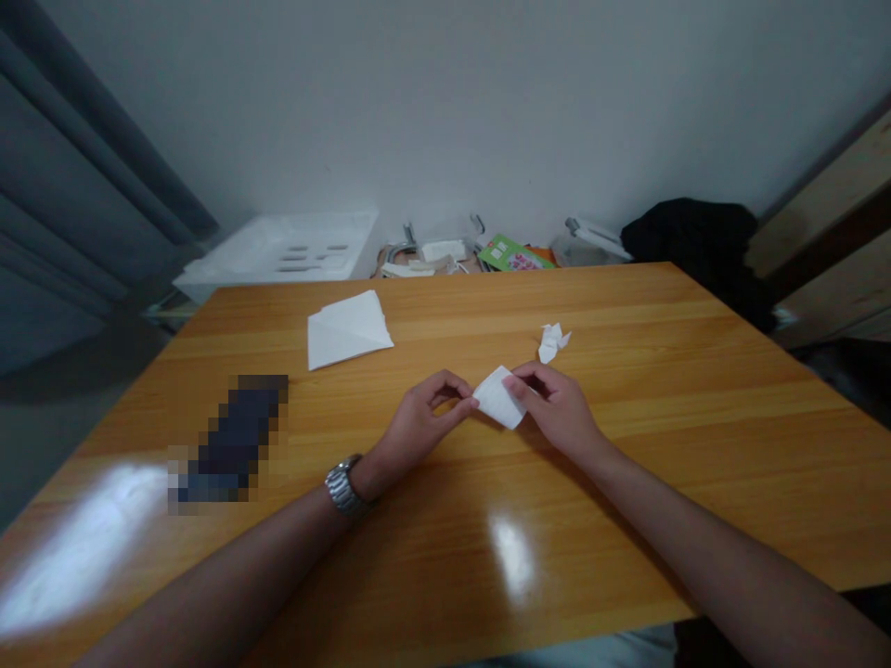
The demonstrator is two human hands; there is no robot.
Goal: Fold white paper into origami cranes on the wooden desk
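Note:
A small folded piece of white paper [499, 399] is held up between my two hands, just over the wooden table [432, 575]. My left hand [424, 417], with a metal watch [346, 484] at its wrist, pinches the paper's left corner between thumb and fingertips. On the other side, my right hand [557, 404] grips the right part, thumb on top and fingers mostly hidden behind. Beyond my right hand lies a small folded paper figure [552, 342]. Sheets of white paper [350, 331] lie stacked at the back left of the table.
A dark, pixelated flat object [237, 441] lies on the left of the table. Behind the far edge stand a white plastic tray [285, 246], a green booklet [513, 253] among clutter, and black cloth [689, 232]. A grey curtain [83, 148] hangs at left.

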